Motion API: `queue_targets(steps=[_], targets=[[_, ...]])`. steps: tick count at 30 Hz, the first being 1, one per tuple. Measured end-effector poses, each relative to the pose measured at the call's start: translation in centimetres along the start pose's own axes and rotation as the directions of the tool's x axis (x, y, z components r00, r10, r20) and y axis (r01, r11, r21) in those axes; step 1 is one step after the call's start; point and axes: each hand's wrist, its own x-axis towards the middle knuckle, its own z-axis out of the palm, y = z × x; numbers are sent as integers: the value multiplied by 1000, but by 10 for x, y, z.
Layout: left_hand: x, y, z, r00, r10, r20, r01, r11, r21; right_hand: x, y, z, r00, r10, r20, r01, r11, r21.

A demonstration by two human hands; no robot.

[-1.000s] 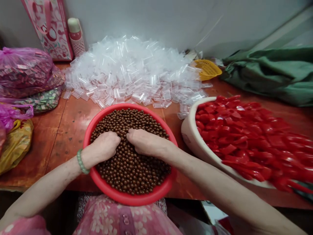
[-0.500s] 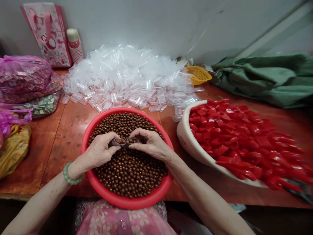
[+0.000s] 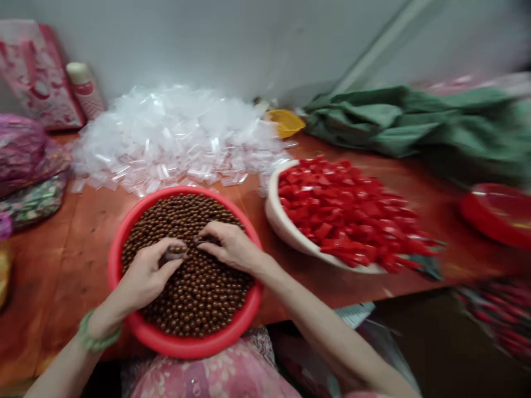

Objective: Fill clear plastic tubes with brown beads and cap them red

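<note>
A red basin [image 3: 118, 249] full of small brown balls [image 3: 207, 298] stands at the table's front edge. Over the balls, my left hand [image 3: 151, 271] pinches a small clear container [image 3: 176, 251] with brown balls in its opening. My right hand [image 3: 228, 246], just to the right and slightly higher, has thumb and fingers closed round another small clear container [image 3: 203, 240], mostly hidden and blurred. The two hands are a little apart. A green bead bracelet [image 3: 97, 337] circles my left wrist.
Behind the basin lies a heap of clear plastic pieces [image 3: 178, 132]. A white basin [image 3: 286, 235] of red plastic parts [image 3: 344, 210] stands to the right. Further out are a yellow basket [image 3: 286, 122], green cloth [image 3: 373, 119], a red bowl [image 3: 498, 213] and filled bags [image 3: 20, 149] at left.
The view has swung to the right, bringing in the red bowl. My hands have moved apart, and the two containers with them. My right hand's container is now lower among the balls.
</note>
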Motion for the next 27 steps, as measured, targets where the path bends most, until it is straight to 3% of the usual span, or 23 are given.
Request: queue_targets(steps=[5,8,10,14,17,20,27], targets=[[-2,-1,-9,992,-70,-103,69,998,-17,1,-9,-4,999,28,30,-24,992,-126],[-1,-7,-14,990,-115,-80,118,993,31,-11,-19,-23,1000,19,-4,-20,977,-213],[-2,-9,-16,985,-153,-77,157,986,53,-32,-23,-44,994,18,-108,-46,964,-263],[-2,-10,-19,974,-194,-114,203,976,74,-93,-9,-93,905,226,-360,-361,855,-371],[0,-5,-17,970,-219,-101,225,973,45,-134,16,-113,815,411,-409,-580,603,-548],[2,2,-10,970,-222,-96,226,973,34,-155,37,-114,797,442,-412,-596,461,-657],[-2,5,9,978,-207,13,206,977,47,-151,56,-109,835,371,-406,-548,498,-672]])
